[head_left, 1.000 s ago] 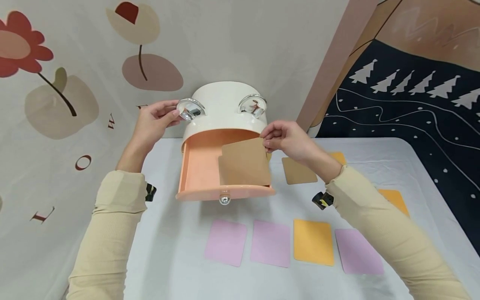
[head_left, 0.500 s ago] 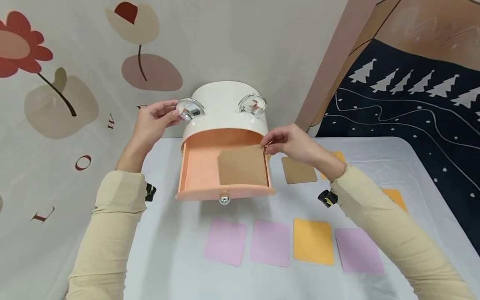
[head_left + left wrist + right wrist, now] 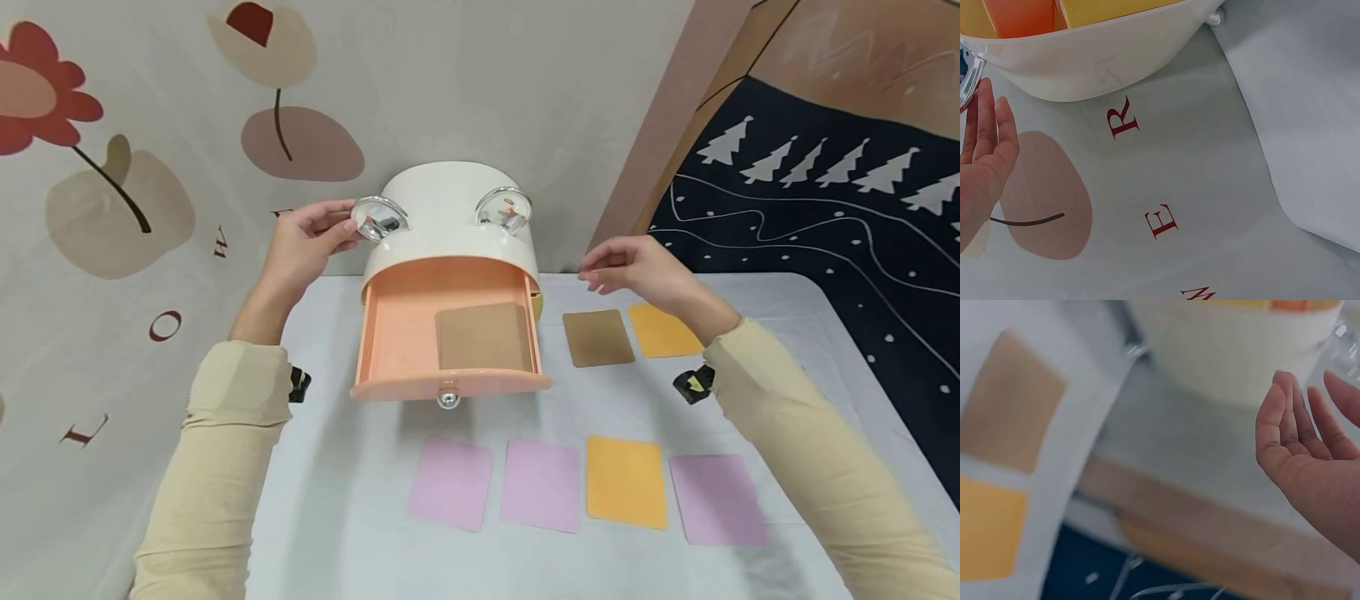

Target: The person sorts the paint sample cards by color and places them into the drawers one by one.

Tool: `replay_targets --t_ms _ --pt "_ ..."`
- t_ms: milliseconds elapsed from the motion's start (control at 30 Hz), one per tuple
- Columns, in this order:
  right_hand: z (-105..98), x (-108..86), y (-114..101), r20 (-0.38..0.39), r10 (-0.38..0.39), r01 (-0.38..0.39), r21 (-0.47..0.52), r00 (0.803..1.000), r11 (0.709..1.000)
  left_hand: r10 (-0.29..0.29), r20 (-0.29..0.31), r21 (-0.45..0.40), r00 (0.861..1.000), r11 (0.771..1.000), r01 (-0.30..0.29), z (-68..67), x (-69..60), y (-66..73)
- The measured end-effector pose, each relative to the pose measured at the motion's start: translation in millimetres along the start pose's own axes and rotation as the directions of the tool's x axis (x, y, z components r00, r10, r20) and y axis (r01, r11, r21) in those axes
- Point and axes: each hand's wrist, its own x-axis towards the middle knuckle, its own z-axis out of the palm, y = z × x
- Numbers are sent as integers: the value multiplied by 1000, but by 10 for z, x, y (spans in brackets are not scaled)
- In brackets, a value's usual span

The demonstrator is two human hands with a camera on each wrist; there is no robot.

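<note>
A white rounded box [image 3: 450, 183] stands at the back of the table, two round mirrored ears on its front. My left hand [image 3: 311, 233] holds the outer edge of the left mirrored ear [image 3: 381, 218] between thumb and fingers. In the left wrist view, that hand's fingertips meet the ear's silver rim. The box's peach drawer [image 3: 405, 317] is pulled out, and brown square cards [image 3: 483, 337] lie flat in its right part. To the right of the box, my right hand [image 3: 637, 271] hovers with relaxed fingers, holding nothing, above another brown card [image 3: 598, 337].
An orange card [image 3: 663, 329] lies beside the brown one on the table. In front of the drawer is a row with pink cards [image 3: 450, 483] and an orange card [image 3: 626, 482]. A silver ball knob [image 3: 448, 398] projects from the drawer front. A patterned cloth [image 3: 300, 50] hangs behind.
My right hand lowered a brown card into the drawer, let it go and moved away to the right. My left hand stays on the left mirrored ear.
</note>
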Motion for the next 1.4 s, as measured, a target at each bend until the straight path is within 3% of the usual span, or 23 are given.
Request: replay_targets --t_ms 167,333,733,933,1167,1400 --pt "-146 8 370 -4 134 -134 -3 991 991 -5 -4 -8 1000 1000 5 3 -3 6" --pt "-165 13 784 11 231 -231 -17 973 973 -9 -5 -7 1000 1000 9 10 -1 8" --pt "-33 86 1453 -50 360 -363 -80 932 928 -13 -3 10 1000 1000 13 3 -6 6" --pt "31 120 1595 -79 395 -402 -143 915 904 -20 -4 -6 1000 1000 20 8 -5 -3" --pt "86 172 1548 -75 450 -455 -216 890 864 -18 -4 -8 1000 1000 18 9 -2 -14" --pt "133 207 1568 -98 425 -435 -275 900 857 -9 -8 -1 1000 1000 9 10 -1 -8"
